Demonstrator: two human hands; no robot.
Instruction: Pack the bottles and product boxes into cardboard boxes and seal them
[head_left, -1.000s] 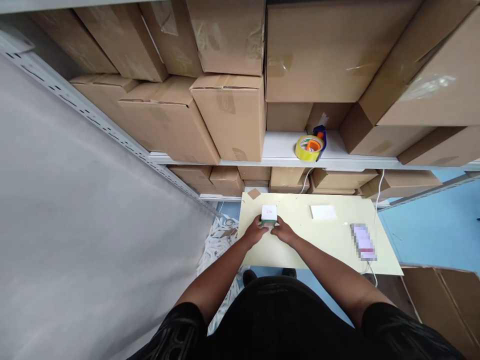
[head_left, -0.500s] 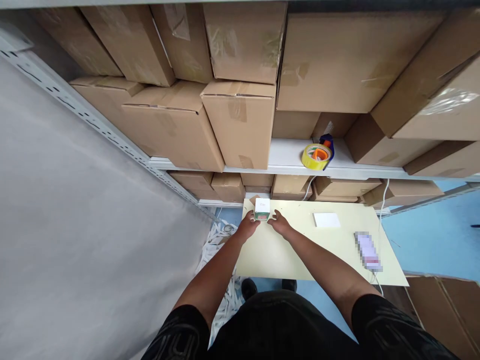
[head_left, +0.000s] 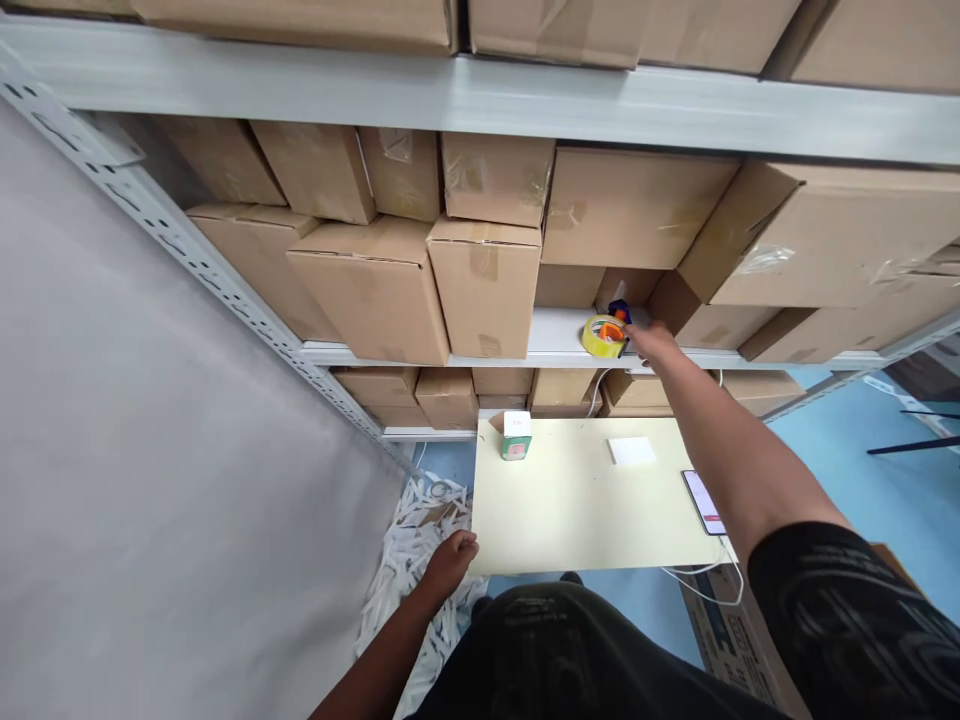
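Observation:
My right hand (head_left: 651,343) reaches to the shelf edge, its fingertips at the right side of a blue-and-orange tape dispenser (head_left: 619,313). Thumb and fingers look apart, and the dispenser rests on the shelf. The dispenser carries a roll of yellow tape (head_left: 598,337). My left hand (head_left: 452,560) hangs by the left edge of the pale table (head_left: 555,510), its fingers curled in with nothing visible in them. A small white-and-green box (head_left: 516,436) stands upright at the table's far left, away from both hands.
A flat white box (head_left: 631,451) and a phone (head_left: 705,502) with a white cable lie on the table. Cardboard boxes (head_left: 486,290) fill the metal shelves (head_left: 420,95) ahead. White paper strips (head_left: 409,545) are heaped on the floor at left, beside a grey wall (head_left: 187,500).
Both hands have left the small white-and-green box, which stays on the table. My right hand has moved up and right to the tape dispenser; my left has drawn back toward me.

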